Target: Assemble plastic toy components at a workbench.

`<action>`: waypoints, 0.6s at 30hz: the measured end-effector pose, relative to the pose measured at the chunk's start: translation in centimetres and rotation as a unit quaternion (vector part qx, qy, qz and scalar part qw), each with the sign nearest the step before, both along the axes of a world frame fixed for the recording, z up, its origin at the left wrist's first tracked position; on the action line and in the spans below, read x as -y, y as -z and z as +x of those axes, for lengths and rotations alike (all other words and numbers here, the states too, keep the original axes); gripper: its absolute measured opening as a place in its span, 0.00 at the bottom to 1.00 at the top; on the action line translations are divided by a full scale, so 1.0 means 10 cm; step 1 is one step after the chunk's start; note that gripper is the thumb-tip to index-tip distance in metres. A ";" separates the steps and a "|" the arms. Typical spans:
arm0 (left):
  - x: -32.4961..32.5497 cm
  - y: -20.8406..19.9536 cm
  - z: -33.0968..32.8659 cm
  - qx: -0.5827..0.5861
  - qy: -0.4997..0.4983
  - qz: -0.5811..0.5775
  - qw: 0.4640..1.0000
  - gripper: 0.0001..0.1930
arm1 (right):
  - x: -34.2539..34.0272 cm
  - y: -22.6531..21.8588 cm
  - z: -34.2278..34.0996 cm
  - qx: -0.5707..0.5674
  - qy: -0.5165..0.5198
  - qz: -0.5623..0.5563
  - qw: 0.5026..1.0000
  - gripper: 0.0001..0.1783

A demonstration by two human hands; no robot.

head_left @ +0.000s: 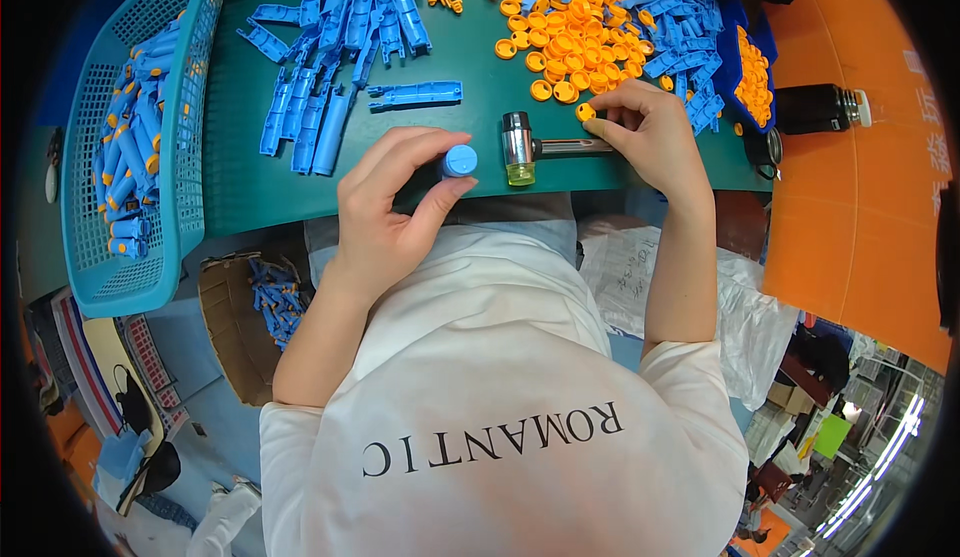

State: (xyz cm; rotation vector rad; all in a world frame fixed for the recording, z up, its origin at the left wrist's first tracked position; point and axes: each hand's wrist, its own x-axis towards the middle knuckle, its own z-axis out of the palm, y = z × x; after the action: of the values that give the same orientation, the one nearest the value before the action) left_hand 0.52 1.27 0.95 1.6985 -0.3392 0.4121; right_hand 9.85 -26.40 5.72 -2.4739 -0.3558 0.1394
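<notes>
Blue cylinder (459, 161), blue half-shells (357, 27), bright orange caps (565, 90), green bench (240, 172), there's a light-blue lattice basket (188, 177), silver mallet (517, 142) tipped yellow-green!

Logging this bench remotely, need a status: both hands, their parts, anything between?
Left hand holding blue cylinder, round end facing camera. Right hand pinching orange cap. Hammer lying between the hands on green table.

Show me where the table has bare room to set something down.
The green table is bare between the teal basket and the left blue parts, and between the lone blue half-shell and the orange caps. A smaller patch lies right of the right hand. The far edge is crowded with parts; the hammer takes the near middle.
</notes>
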 end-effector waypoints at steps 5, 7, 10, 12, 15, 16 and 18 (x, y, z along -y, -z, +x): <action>0.00 -0.01 -0.01 0.006 -0.002 0.009 1.000 0.16 | 0.04 -0.02 0.06 0.026 -0.043 -0.006 0.999 0.11; 0.00 -0.01 -0.01 0.031 -0.004 0.028 0.999 0.16 | -0.04 -0.08 0.02 0.024 -0.031 0.040 0.998 0.11; 0.00 -0.03 -0.04 0.010 0.000 0.033 0.999 0.14 | -0.38 -0.37 -0.19 0.057 -0.077 0.139 0.986 0.10; 0.01 -0.04 -0.03 0.034 -0.018 0.036 0.999 0.15 | -0.67 -0.46 -0.35 0.090 -0.164 0.204 0.961 0.11; 0.00 -0.06 -0.02 0.056 -0.032 0.042 0.997 0.16 | -0.90 -0.45 -0.39 0.094 -0.209 0.185 0.956 0.11; 0.00 -0.06 -0.02 0.052 -0.031 0.046 0.997 0.17 | -0.93 -0.44 -0.38 0.086 -0.215 0.182 0.956 0.12; 0.00 -0.05 -0.02 0.055 -0.032 0.046 0.997 0.17 | -0.96 -0.44 -0.38 0.082 -0.222 0.171 0.956 0.12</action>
State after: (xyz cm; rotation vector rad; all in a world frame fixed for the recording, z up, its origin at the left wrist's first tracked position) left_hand 0.37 1.25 1.50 1.7837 -0.3890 0.5452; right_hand 6.04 -16.82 10.12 -2.0330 -0.9258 0.0508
